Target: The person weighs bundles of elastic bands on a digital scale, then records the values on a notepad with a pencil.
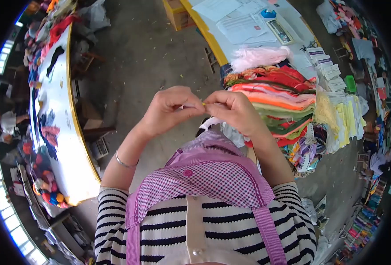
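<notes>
Fingers (194, 102) of both hands are pinched shut, tip to tip, on one small thing: a short pale strand with a yellow tip (203, 104), held in front of the chest above the purple checked apron (213, 176). The left hand (171, 110) curls into a loose fist with thumb and forefinger closed on the strand's pale end; a thin silver bangle (123, 162) sits on that wrist. The right hand (233, 110) meets it, thumb and forefinger nipping the yellow end, the other fingers folded down. What the strand is made of is too small to tell.

Taking the pinched strand as the landmark: just beyond and below the right hand a white scrap of cloth (213, 121) hangs, touching that hand's underside. To the right of the strand lies a heap of coloured yarn bundles (279, 95), red, orange and green, with a pink fluffy bundle (259, 56) at its far edge. Farther right of the strand are stacks of white and yellow cards (341, 119). Beyond the strand, at the top, a yellow-edged table (213, 42) carries papers (242, 26). Well to the left of the strand stands a long white table (60, 123) with loose colourful scraps (49, 132) scattered on it. Bare concrete floor (146, 57) lies between the two tables.
</notes>
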